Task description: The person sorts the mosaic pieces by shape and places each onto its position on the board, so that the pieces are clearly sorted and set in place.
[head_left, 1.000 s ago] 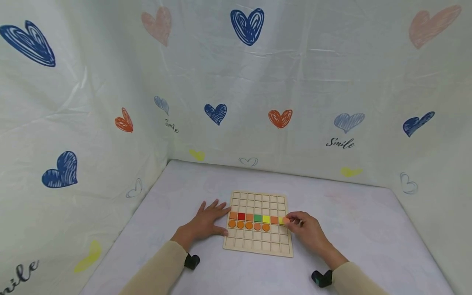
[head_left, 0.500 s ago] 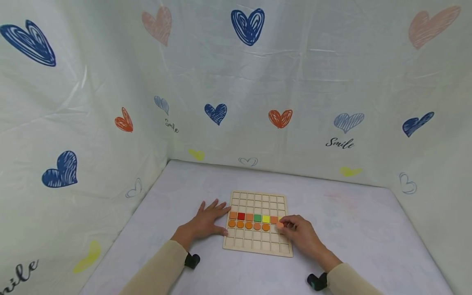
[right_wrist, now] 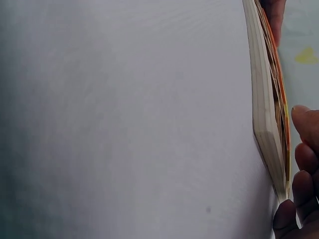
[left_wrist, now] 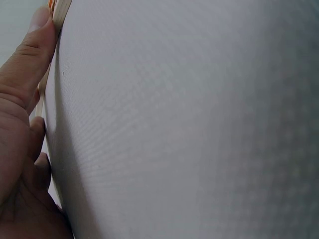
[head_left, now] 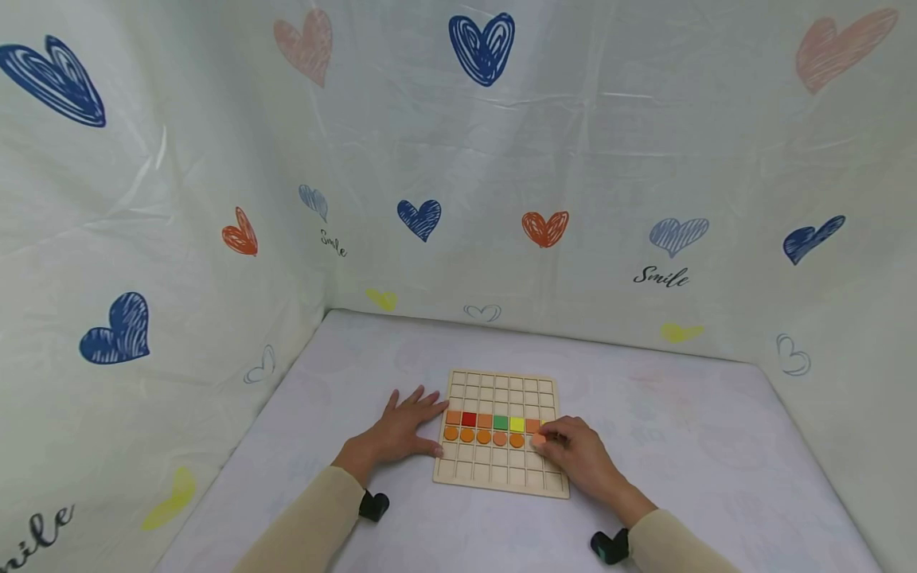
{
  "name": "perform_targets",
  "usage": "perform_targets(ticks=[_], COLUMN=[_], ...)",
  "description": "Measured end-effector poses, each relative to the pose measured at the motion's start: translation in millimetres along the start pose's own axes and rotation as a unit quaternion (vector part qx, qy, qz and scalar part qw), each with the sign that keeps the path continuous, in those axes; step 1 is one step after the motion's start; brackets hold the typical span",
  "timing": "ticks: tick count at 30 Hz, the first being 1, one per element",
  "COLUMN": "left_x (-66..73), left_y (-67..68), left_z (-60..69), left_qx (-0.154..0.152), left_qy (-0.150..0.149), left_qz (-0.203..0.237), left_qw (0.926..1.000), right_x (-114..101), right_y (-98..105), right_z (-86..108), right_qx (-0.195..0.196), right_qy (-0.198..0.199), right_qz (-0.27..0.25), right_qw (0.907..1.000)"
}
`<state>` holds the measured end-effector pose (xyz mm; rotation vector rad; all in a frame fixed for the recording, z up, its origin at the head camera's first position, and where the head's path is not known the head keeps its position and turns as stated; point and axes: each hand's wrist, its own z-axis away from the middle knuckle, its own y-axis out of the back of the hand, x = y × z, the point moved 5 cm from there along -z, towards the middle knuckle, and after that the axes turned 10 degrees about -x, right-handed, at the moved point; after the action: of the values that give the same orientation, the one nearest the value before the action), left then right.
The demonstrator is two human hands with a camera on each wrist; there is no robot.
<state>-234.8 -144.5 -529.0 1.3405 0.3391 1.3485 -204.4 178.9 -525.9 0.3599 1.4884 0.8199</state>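
A pale wooden grid board (head_left: 501, 477) lies flat on the table. One row across it holds coloured square tiles (head_left: 501, 422) in orange, red, green and yellow. Just below that row sit several round orange discs (head_left: 483, 437). My right hand (head_left: 579, 455) pinches another orange disc (head_left: 537, 440) between thumb and fingertips, at the right part of the disc row, and covers the row's end. With fingers spread, my left hand (head_left: 401, 430) rests at the board's left edge, thumb and fingertips touching it. In the left wrist view the thumb (left_wrist: 30, 59) presses the board's side.
The white table (head_left: 645, 414) surrounds the board. A white curtain (head_left: 587, 159) printed with hearts hangs behind and to the left. Black wrist cameras (head_left: 374, 506) sit on both wrists, near the tabletop.
My right hand has moved left and slightly toward me, carrying the orange disc from the square row's right end down to the disc row. The left hand stays still.
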Motion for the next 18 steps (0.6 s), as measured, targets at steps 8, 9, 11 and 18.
perform_targets(ticks=[8,9,11,18], left_x=[0.0,0.1,0.3,0.4], left_y=[-0.3,-0.2,-0.2,-0.1], left_z=[-0.6,-0.7,-0.7,-0.4], left_qx=[0.0,0.0,0.0,0.0], left_qy=[0.003,0.003,0.004,0.009], left_qz=[0.005,0.004,0.004,0.002], left_qw=[1.0,1.0,1.0,1.0], right_x=[-2.7,-2.8,-2.6,-0.5], right_y=[-0.7,-0.6,-0.8,-2.7], right_z=[-0.5,-0.6,-1.1,-3.5], right_qx=[0.001,0.001,-0.001,-0.001], right_qy=[0.009,0.007,0.007,0.014], right_qz=[0.002,0.003,0.005,0.016], right_qw=[1.0,1.0,1.0,0.9998])
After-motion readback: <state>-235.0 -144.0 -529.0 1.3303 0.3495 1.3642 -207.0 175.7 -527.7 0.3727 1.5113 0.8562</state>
